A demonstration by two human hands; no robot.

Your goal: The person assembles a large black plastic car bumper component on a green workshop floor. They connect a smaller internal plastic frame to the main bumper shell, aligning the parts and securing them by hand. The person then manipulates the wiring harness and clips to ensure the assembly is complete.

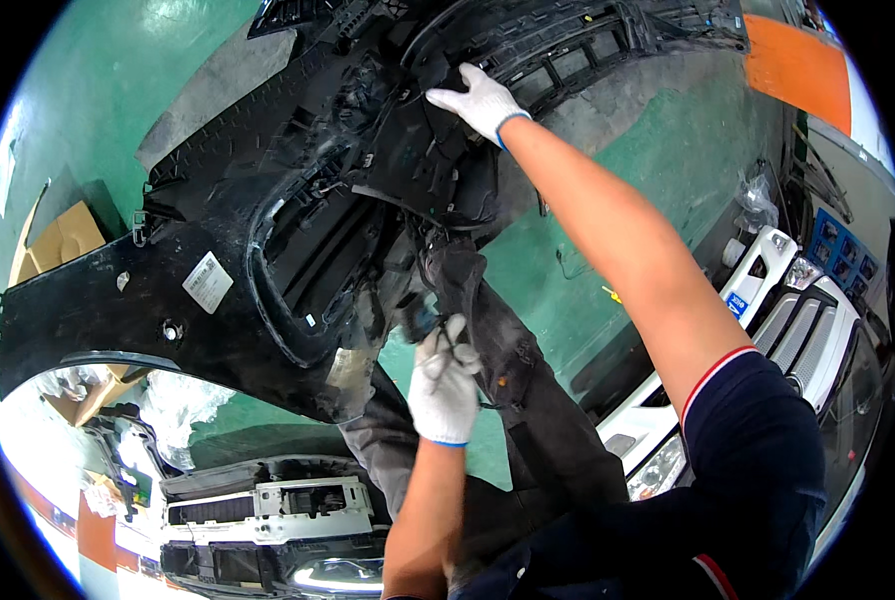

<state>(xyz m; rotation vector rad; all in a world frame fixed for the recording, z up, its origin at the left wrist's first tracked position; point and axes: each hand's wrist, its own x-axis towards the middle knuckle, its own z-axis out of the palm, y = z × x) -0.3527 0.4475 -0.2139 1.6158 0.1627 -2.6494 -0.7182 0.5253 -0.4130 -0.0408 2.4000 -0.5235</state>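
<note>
A large black plastic car bumper (213,215), its ribbed inner side partly facing me, spans the area before me. Both my hands wear white knitted gloves with blue cuffs. My right hand (483,103) reaches to the bumper's far part and rests against it, thumb and fingers apart. Closer in, my left hand (444,390) is closed below the bumper's near edge, in front of my legs. A small dark item (418,316) shows at its fingertips, too blurred to name. A white label (208,282) is stuck on the bumper's left part.
White and black bumpers (783,320) stand at the right, near clear plastic wrap (758,205). Another bumper with a white bar (308,505) lies at lower left. Cardboard (68,238) sits at far left on the green floor (88,120). An orange panel (798,72) stands at upper right.
</note>
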